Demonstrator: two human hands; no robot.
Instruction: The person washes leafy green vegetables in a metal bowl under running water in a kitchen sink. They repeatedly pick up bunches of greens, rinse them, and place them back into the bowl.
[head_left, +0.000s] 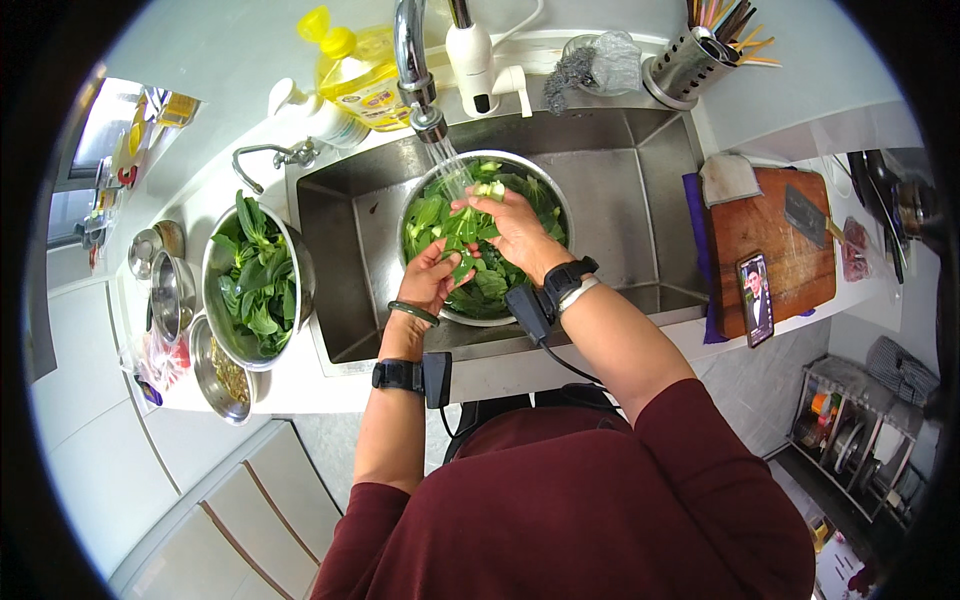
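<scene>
Both my hands are over a round metal bowl (564, 201) of leafy greens (491, 283) in the stainless steel sink (600, 187). My right hand (514, 225) grips a leafy green stalk (489, 190), its pale cut end showing above the fingers. The leaf end of this bunch hangs down to my left hand (435, 274), whose thumb and fingers pinch a leaf. Water runs from the chrome faucet (430, 124) into the bowl beside my right fingertips. Some fingers of both hands are hidden by leaves.
Left of the sink stands another metal bowl of greens (259, 281), with smaller metal bowls (217, 375) beyond it. To the right, a cleaver (806, 214) lies on a wooden cutting board (750, 240), and a phone (756, 300) leans at its front edge. Yellow detergent (360, 75) stands behind.
</scene>
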